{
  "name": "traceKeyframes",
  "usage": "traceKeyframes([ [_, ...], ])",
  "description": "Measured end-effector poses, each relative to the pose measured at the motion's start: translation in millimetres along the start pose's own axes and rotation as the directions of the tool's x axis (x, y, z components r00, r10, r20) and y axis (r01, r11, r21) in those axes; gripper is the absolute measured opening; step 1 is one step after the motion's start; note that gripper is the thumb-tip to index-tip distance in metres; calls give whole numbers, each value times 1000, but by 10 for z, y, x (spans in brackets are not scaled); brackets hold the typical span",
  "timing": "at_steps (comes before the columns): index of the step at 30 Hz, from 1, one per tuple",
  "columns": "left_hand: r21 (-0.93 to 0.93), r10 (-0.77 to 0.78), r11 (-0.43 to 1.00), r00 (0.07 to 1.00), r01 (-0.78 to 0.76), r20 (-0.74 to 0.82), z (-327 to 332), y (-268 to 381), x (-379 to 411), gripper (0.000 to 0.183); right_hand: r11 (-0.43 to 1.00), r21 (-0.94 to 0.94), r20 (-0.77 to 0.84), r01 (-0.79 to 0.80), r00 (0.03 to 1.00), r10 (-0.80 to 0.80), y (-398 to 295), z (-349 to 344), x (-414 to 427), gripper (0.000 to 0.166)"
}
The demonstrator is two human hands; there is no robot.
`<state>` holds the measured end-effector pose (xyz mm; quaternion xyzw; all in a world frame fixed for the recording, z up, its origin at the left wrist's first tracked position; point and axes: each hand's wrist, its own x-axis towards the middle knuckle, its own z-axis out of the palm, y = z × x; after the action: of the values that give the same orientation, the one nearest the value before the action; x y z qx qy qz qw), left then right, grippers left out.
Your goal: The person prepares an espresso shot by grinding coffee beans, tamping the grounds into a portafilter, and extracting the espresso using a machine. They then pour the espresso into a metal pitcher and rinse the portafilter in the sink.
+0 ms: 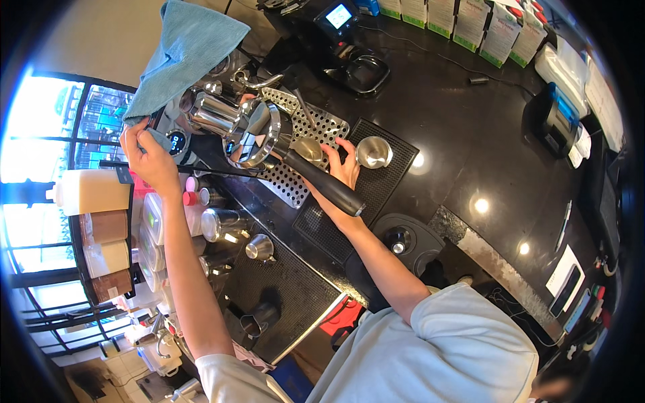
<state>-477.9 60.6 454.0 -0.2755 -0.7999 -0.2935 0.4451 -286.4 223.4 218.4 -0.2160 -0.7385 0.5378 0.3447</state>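
Note:
My left hand (148, 156) grips a lower corner of a blue cloth (189, 55), which drapes over the top of a chrome espresso machine (214, 113) beside a small round display. Locked in the machine's group is a portafilter, and its black handle (325, 184) points towards me across my right forearm. Beneath it, my right hand (345, 169) has thumb and forefinger about the near side of a small metal cup (308, 149) over the perforated drip tray (327, 123); its other fingers spread apart. A second metal cup (373, 152) stands on the black rubber mat (398, 156), close to these fingertips.
A black grinder (347, 55) with a lit screen stands behind. Several cartons (468, 25) line the back. Metal pitchers (221, 224) and a small steel jug (260, 248) stand left. A tamper (398, 239) rests in a round black holder (383, 221). A phone (567, 289) lies right.

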Motion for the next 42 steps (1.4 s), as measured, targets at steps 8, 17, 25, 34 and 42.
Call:
traceKeyframes([
  [8,-5,-19,1000,1000,19,12,8,11,5,25,1000,12,-1,9,1000,-9,18,-10,-5,58],
  [17,-11,-21,1000,1000,21,12,-1,14,3,26,1000,-3,-2,6,1000,-6,-5,-17,-3,54],
  [25,-10,-9,1000,1000,9,8,-6,54,7,23,999,-22,-30,32,999,-33,22,14,-8,54],
  [34,1,-3,1000,1000,3,8,-4,-6,7,27,1000,-4,-22,15,1000,-15,4,9,-2,54],
  [42,12,-7,1000,1000,7,11,3,4,0,28,1000,11,-15,-6,1000,6,-6,-13,1,53],
])
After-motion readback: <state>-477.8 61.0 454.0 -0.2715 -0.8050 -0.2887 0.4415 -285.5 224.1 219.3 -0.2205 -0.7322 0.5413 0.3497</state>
